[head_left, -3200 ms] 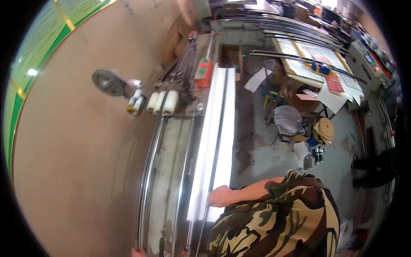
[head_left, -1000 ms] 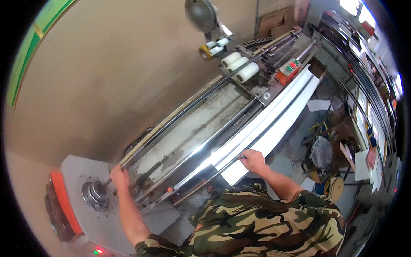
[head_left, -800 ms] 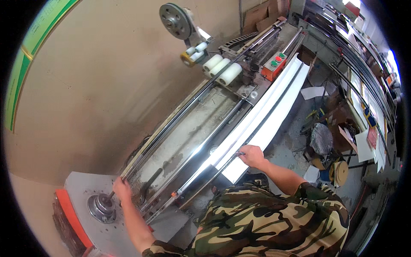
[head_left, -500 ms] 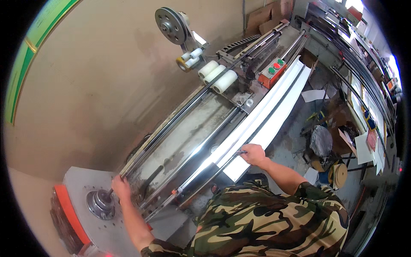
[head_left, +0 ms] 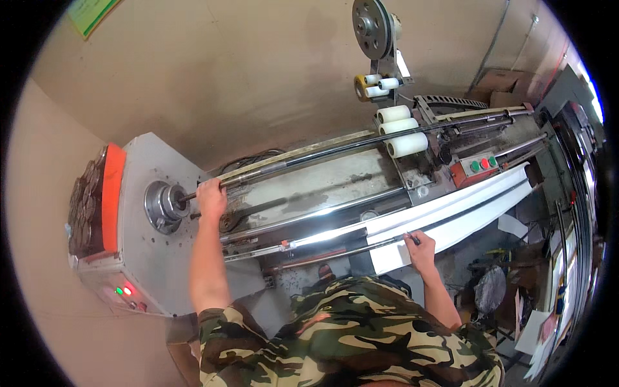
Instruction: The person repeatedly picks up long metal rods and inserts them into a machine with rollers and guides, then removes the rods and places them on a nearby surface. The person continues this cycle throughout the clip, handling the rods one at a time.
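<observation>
At the left end of the machine, my left hand (head_left: 211, 198) is wrapped round a long metal rod (head_left: 277, 168), just beside the round metal chuck (head_left: 169, 205). The rod runs off to the upper right, past white rollers (head_left: 407, 145). My right hand (head_left: 420, 255) is closed at the near edge of a long white trough-like sheet (head_left: 387, 259), its fingers round a small dark thing (head_left: 415, 240) whose kind I cannot make out. Beside those fingers lies a thin dark rod (head_left: 335, 254), which stretches along the machine's near side.
A control box with green and red buttons (head_left: 483, 165) sits on the carriage. Behind it rise a pulley wheel (head_left: 373, 27) and a tape roll (head_left: 361, 88). The grey headstock (head_left: 145, 251) stands at left. Papers, a round stool (head_left: 490, 288) and more rods crowd the right.
My view has swung left, so the machine lies flatter across it and more headstock shows. My left hand stays on the rod by the chuck; my right stays at the white sheet.
</observation>
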The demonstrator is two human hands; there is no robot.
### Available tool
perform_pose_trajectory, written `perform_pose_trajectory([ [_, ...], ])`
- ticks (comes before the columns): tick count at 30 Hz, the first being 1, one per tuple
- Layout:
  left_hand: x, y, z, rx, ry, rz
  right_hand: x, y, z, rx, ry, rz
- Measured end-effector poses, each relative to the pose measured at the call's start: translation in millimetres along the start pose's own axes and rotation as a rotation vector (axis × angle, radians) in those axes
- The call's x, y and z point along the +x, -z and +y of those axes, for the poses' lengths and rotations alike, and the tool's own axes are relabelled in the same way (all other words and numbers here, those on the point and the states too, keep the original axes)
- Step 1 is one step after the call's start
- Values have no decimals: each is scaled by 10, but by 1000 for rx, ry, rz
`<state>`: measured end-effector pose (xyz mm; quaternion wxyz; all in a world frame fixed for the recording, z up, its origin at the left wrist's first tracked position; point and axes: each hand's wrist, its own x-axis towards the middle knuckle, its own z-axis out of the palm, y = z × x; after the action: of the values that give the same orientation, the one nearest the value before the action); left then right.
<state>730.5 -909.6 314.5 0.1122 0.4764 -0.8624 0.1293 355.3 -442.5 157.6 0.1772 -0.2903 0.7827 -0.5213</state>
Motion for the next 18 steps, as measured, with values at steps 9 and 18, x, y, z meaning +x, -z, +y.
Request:
perform_pose_trajectory([
  [9,56,94,515,-26,-5,-13,50,276,82,-7,43,-111],
  [18,145,-57,1009,-86,-41,41,209,652,221,-19,19,-159],
])
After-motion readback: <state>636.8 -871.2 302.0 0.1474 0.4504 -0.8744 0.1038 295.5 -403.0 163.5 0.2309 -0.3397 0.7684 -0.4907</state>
